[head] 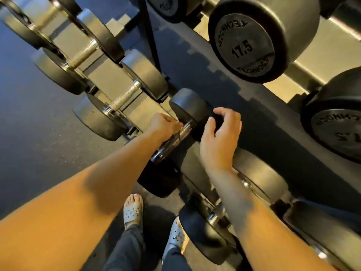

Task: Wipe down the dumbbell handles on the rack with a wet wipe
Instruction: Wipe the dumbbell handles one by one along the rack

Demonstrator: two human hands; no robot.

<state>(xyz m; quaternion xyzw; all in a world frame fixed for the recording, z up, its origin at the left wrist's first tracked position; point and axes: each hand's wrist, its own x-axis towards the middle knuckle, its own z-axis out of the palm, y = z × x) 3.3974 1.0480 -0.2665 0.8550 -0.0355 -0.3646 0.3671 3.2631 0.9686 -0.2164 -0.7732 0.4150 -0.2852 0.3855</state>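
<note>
A black dumbbell lies on the lower tier of the rack, its far head [189,106] pointing away and its near head [158,178] towards me. Its chrome knurled handle [174,140] runs between them. My left hand [163,125] grips the upper end of that handle, fingers curled round it. No wet wipe shows clearly; anything under the left fingers is hidden. My right hand [219,137] hovers just right of the handle with fingers loosely spread and curved, holding nothing.
More dumbbells with chrome handles [126,96] line the lower tier to the left. Larger ones, one marked 17.5 [247,45], sit on the upper tier at the right. Two further dumbbells [259,178] lie near my right forearm. My sandalled feet [133,211] stand on the dark floor.
</note>
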